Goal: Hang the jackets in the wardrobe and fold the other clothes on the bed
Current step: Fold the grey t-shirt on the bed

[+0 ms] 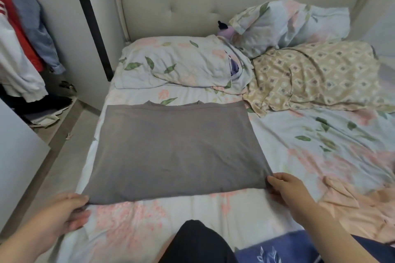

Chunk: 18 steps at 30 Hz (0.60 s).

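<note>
The left hand (64,209) and right hand (287,189) each pinch a near corner of the grey T-shirt (177,151), drawing it flat on the bed (230,213), presumably to fold squarely.

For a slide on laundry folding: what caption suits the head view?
The left hand and right hand pinch the near corners of a gray T-shirt spread flat on the floral bed.

Between our left hand (62,211) and right hand (287,188) we see a plain grey shirt (175,151). Beneath both, the sheet (213,209) is pale blue with pink blooms and green leaves. Right of the right hand, a peach garment (352,209); beyond it, a beige blanket (320,74) patterned with diamonds. Beyond the left hand, red, white and blue clothes (21,53).
</note>
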Each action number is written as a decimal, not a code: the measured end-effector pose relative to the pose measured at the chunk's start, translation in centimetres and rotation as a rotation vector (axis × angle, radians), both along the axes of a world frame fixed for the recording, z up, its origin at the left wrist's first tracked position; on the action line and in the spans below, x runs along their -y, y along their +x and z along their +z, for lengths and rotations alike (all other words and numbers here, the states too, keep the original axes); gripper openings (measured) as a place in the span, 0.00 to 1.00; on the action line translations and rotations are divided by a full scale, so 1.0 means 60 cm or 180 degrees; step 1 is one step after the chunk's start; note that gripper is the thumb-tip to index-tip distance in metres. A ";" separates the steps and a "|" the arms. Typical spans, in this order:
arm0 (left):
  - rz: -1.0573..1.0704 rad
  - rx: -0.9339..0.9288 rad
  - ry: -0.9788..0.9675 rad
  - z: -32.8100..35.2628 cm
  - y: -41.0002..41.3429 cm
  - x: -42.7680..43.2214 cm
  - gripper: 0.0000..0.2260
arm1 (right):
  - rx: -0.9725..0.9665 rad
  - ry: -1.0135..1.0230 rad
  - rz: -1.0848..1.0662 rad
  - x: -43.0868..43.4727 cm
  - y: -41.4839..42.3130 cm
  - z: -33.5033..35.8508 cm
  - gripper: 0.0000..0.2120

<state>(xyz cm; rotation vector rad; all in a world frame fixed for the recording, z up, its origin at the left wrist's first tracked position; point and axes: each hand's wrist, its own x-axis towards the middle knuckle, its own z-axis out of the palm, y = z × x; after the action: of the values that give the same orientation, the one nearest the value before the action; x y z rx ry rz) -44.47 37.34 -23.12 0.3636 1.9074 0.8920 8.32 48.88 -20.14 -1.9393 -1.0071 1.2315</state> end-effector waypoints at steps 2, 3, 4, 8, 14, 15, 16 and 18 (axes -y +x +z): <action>0.0226 0.0380 0.0193 0.021 0.023 -0.002 0.02 | -0.0146 -0.0015 -0.0092 0.004 -0.005 0.001 0.08; 0.0309 0.0569 0.0224 0.034 0.031 -0.004 0.02 | -0.0198 -0.0028 -0.0120 0.005 -0.008 0.003 0.08; 0.0399 0.0756 0.0214 0.041 0.036 -0.007 0.02 | -0.0281 -0.0053 -0.0151 0.005 -0.011 0.005 0.08; 0.0812 0.0905 0.0218 0.059 0.048 -0.007 0.05 | -0.0773 -0.0077 -0.0603 0.003 -0.006 0.011 0.08; 0.0621 -0.0359 0.0732 0.068 0.057 0.013 0.14 | -0.0034 0.0303 -0.0618 0.008 -0.012 0.008 0.06; 0.0538 -0.0468 0.0870 0.076 0.057 0.017 0.18 | 0.0013 0.0402 -0.0531 0.009 -0.015 0.013 0.04; 0.0511 -0.0500 0.0981 0.084 0.055 0.016 0.19 | -0.0011 0.0469 -0.0423 0.007 -0.017 0.019 0.03; 0.0453 -0.0469 0.1093 0.102 0.041 0.010 0.13 | -0.0147 0.0504 -0.0305 -0.003 -0.012 0.035 0.10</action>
<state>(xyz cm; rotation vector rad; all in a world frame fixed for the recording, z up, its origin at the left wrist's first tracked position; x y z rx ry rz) -41.98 36.76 -17.00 0.5139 1.9306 1.3258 7.60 49.03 -18.06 -1.8076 -0.9473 1.1042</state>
